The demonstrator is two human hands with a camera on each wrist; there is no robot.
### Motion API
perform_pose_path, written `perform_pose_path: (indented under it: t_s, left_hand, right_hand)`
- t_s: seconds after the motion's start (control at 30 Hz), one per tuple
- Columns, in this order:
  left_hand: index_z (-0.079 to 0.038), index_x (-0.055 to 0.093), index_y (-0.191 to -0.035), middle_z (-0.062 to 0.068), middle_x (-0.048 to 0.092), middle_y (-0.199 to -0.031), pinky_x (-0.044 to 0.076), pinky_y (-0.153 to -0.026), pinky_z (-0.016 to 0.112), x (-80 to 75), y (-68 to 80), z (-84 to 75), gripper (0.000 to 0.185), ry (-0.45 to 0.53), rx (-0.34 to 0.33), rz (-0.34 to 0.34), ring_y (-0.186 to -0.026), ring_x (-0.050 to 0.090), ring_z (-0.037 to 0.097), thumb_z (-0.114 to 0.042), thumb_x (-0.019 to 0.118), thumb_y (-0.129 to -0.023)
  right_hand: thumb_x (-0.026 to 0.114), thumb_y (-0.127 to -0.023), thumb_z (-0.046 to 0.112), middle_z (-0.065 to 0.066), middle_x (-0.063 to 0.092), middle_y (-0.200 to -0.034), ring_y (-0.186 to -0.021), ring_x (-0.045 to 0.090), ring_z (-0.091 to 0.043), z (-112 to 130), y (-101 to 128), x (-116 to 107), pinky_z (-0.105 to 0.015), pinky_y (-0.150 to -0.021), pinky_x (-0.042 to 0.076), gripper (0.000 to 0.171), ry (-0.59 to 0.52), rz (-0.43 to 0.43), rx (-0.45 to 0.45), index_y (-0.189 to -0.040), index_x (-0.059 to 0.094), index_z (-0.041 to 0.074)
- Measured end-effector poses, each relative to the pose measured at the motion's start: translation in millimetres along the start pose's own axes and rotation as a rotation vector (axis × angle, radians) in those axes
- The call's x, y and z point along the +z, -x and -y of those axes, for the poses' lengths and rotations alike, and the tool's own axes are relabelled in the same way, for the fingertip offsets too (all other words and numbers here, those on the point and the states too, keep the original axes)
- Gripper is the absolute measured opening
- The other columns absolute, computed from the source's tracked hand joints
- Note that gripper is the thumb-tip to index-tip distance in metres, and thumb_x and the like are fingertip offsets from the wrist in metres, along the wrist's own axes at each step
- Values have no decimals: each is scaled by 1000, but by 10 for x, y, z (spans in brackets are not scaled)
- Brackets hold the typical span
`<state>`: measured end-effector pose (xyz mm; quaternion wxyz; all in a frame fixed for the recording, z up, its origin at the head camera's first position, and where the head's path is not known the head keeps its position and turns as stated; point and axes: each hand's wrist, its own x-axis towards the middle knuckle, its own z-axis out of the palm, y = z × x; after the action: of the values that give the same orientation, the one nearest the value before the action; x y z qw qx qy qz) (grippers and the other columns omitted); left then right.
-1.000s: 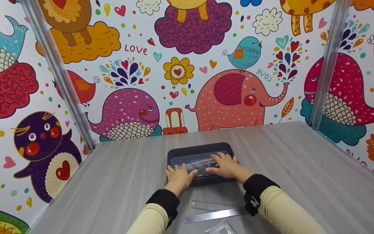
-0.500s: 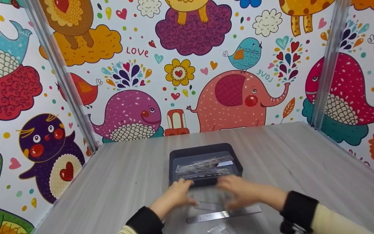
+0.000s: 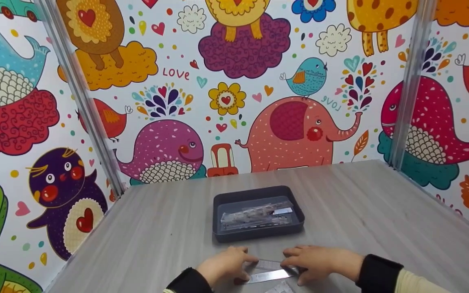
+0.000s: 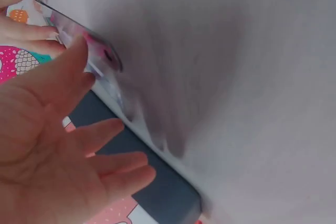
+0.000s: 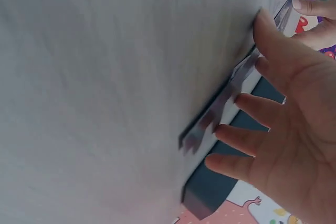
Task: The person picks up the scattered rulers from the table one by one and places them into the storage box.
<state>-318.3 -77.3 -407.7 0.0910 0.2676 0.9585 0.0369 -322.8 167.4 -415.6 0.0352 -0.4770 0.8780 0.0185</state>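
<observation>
- Left hand (image 3: 224,264) low over the table (image 3: 381,228) near its front edge, fingers spread and fairly straight in the left wrist view, thumb tip at the end of the metal ruler (image 3: 271,276).
- Right hand (image 3: 320,262) just beside it, fingers likewise spread and nearly straight in the right wrist view, fingertips at the other end of the same ruler.
- Cannot tell whether either hand actually pinches the ruler or only touches it; edges blurred in both wrist views.
- Metal ruler flat on the table between the two hands, tilted slightly, close to the front edge.
- Clear plastic ruler (image 3: 269,265) just behind the metal one, also lying between the hands.
- Corner of a clear plastic bag (image 3: 278,288) just in front of the metal ruler, cut off by the bottom of the head view.
- Dark tray (image 3: 255,236) on the table just beyond the hands, apart from them, near the middle of the tabletop.
- Clear packet (image 3: 257,215) with small parts inside, lying flat in the tray.
- Bright cartoon animal wall (image 3: 291,126) behind the table, metal posts at both corners.
</observation>
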Motion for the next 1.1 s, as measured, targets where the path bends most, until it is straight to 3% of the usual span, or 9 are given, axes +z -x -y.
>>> perform_pose_path:
  t_s: [0.13,0.23,0.4,0.63,0.77,0.97,1.1]
  left_hand:
    - [-25,59,-97,-1,49,-89,40,-68,27,27,-56,-15,39,-57,64,-98,-82,48,16,-29,70,-59]
    - [-20,59,-88,-3,46,-77,39,-64,24,34,-98,-29,33,-58,83,-141,-73,47,12,-28,71,-58]
    - [-14,59,-81,-3,47,-72,39,-64,23,38,-145,-20,27,-22,65,-184,-68,48,11,-23,70,-58]
    - [-12,58,-73,-3,47,-67,38,-59,23,64,-197,4,23,-27,23,-230,-65,47,12,-23,71,-58]
    - [-13,57,-71,-4,47,-66,38,-58,23,52,-214,-10,22,-5,23,-223,-62,46,11,-24,70,-58]
    - [-13,57,-69,-7,52,-63,38,-56,20,51,-248,-46,19,75,24,-133,-58,46,7,-22,71,-59]
    - [-13,57,-67,-8,51,-60,36,-51,19,63,-244,-52,17,87,6,-121,-53,43,6,-18,71,-58]
  right_hand:
    - [59,-72,32,-6,45,-112,-97,46,-23,-35,-65,19,-33,-80,38,39,2,-79,6,-108,49,21]
    - [64,-66,29,0,46,-100,-85,46,-14,-56,-130,31,-27,-73,39,37,-22,-106,47,-100,53,19]
    - [70,-58,23,5,43,-79,-70,41,-8,-69,-249,35,-19,-61,37,32,-52,-145,116,-86,58,15]
    - [70,-55,16,8,45,-63,-59,38,-3,-108,-334,29,-13,-52,31,19,-78,-219,122,-68,57,12]
    - [69,-54,13,10,50,-59,-55,40,-1,-120,-348,38,-13,-50,33,17,-107,-221,128,-65,57,12]
    - [70,-54,13,10,52,-58,-53,42,-2,-142,-356,69,-17,-49,35,18,-170,-226,173,-67,57,10]
    - [70,-54,14,11,50,-56,-51,41,-1,-153,-361,68,-17,-48,35,17,-200,-217,202,-66,58,10]
